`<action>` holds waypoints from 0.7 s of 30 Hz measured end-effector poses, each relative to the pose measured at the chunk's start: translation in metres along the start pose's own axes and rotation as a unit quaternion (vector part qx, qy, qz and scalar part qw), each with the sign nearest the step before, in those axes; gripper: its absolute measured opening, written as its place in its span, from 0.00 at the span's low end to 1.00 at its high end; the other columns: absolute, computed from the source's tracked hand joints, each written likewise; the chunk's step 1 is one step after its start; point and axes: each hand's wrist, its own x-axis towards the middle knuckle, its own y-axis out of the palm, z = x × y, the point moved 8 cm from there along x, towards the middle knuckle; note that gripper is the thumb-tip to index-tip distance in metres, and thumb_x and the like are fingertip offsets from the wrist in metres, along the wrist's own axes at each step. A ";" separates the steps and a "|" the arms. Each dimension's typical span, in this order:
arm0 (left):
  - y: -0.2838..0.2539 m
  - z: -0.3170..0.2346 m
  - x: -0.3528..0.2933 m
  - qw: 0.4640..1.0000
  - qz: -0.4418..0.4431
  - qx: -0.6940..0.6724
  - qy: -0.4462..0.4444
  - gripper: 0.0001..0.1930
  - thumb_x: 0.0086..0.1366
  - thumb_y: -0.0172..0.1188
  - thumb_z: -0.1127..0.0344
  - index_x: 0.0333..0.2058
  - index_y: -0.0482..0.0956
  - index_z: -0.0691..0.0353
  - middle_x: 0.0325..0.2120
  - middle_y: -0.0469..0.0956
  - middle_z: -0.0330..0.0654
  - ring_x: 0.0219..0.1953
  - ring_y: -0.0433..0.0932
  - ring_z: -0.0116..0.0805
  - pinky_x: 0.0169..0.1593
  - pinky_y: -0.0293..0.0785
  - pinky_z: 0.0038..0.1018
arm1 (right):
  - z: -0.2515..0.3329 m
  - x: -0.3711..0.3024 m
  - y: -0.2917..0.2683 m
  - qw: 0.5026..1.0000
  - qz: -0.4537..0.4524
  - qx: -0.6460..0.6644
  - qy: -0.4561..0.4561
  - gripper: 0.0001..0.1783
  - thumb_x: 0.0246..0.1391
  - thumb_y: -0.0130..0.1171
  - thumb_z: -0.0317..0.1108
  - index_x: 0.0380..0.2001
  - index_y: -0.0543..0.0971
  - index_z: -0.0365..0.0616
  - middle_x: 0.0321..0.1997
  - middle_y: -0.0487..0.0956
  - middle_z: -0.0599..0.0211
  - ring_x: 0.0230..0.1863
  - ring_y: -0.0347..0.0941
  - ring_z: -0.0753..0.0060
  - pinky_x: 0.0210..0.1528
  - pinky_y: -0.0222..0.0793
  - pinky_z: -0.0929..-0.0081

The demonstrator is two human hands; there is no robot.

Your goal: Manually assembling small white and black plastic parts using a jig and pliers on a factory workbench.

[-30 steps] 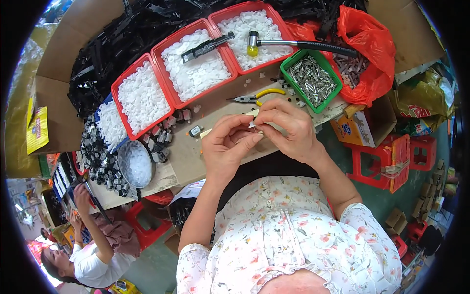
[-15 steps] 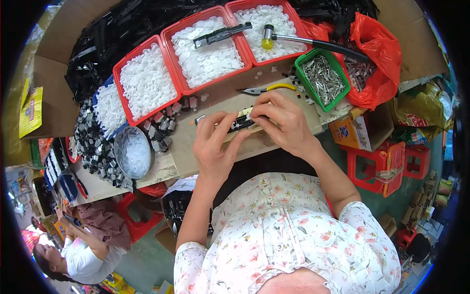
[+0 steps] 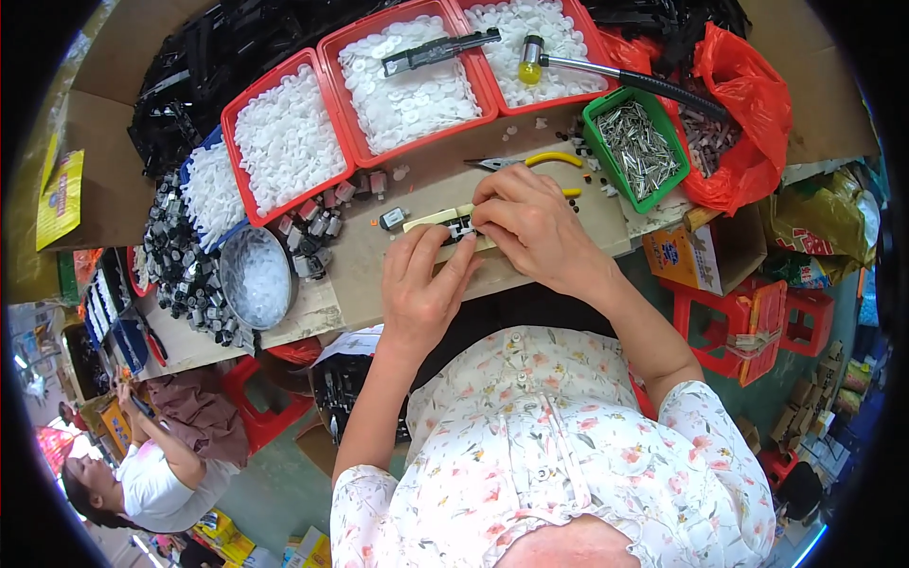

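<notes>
Black part (image 3: 461,224) lay along cream strip (image 3: 431,220) over workbench (image 3: 362,289), partly hidden by hands. Left hand (image 3: 418,282) half-curled at it, right hand (image 3: 536,229) bunched over it; pinch couldn't be made out. Pliers (image 3: 557,158) beyond, middle covered.

Looks like you're in a small assembly workshop, tbh: red trays (image 3: 426,141) of white plastic bits (image 3: 289,137) on your worktop (image 3: 312,310), a hammer (image 3: 639,81), pliers (image 3: 554,157), heaped black-and-grey parts (image 3: 189,265), plus a co-worker (image 3: 170,488) busy off to your left.
</notes>
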 end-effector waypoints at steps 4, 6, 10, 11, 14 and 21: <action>0.002 -0.002 0.001 0.999 0.015 0.032 0.016 0.18 0.53 0.71 0.68 0.44 0.83 0.59 0.43 0.75 0.45 0.48 0.74 0.45 0.47 0.72 0.40 | 0.001 0.003 -0.001 1.000 0.013 -0.005 0.003 0.05 0.49 0.63 0.26 0.32 0.80 0.39 0.41 0.76 0.64 0.47 0.72 0.58 0.49 0.65 0.63; 0.002 -0.002 0.001 0.999 0.017 0.040 0.024 0.18 0.53 0.71 0.68 0.44 0.82 0.59 0.44 0.75 0.45 0.48 0.74 0.45 0.47 0.72 0.39 | 0.001 0.004 -0.002 1.000 0.019 -0.007 0.005 0.06 0.50 0.63 0.26 0.33 0.80 0.39 0.41 0.76 0.63 0.47 0.72 0.58 0.50 0.66 0.63; 0.003 -0.002 0.001 0.997 0.020 0.056 0.040 0.17 0.54 0.70 0.68 0.44 0.82 0.59 0.44 0.75 0.45 0.48 0.74 0.45 0.47 0.72 0.39 | 0.000 0.000 -0.002 1.000 -0.004 -0.021 0.011 0.08 0.50 0.64 0.27 0.35 0.81 0.39 0.41 0.75 0.64 0.48 0.72 0.58 0.50 0.66 0.63; 0.004 -0.002 0.001 0.997 0.023 0.059 0.044 0.17 0.54 0.69 0.68 0.45 0.82 0.58 0.44 0.75 0.45 0.48 0.74 0.45 0.47 0.72 0.39 | 0.002 -0.001 0.000 1.000 0.001 -0.029 -0.003 0.09 0.49 0.64 0.27 0.36 0.81 0.39 0.42 0.75 0.63 0.48 0.72 0.58 0.51 0.66 0.62; 0.004 -0.003 0.000 0.997 0.024 0.061 0.050 0.18 0.55 0.69 0.68 0.46 0.82 0.58 0.44 0.74 0.45 0.48 0.74 0.45 0.48 0.72 0.38 | 0.007 -0.006 0.003 0.998 -0.002 -0.053 -0.029 0.12 0.47 0.65 0.27 0.37 0.80 0.39 0.43 0.75 0.63 0.50 0.72 0.58 0.51 0.66 0.61; 0.004 -0.005 -0.003 0.994 0.015 0.068 0.080 0.19 0.55 0.67 0.70 0.48 0.81 0.57 0.44 0.74 0.45 0.49 0.74 0.45 0.48 0.72 0.38 | 0.017 -0.013 0.008 0.994 -0.017 -0.100 -0.049 0.16 0.44 0.64 0.25 0.40 0.79 0.38 0.44 0.74 0.63 0.53 0.70 0.56 0.54 0.65 0.58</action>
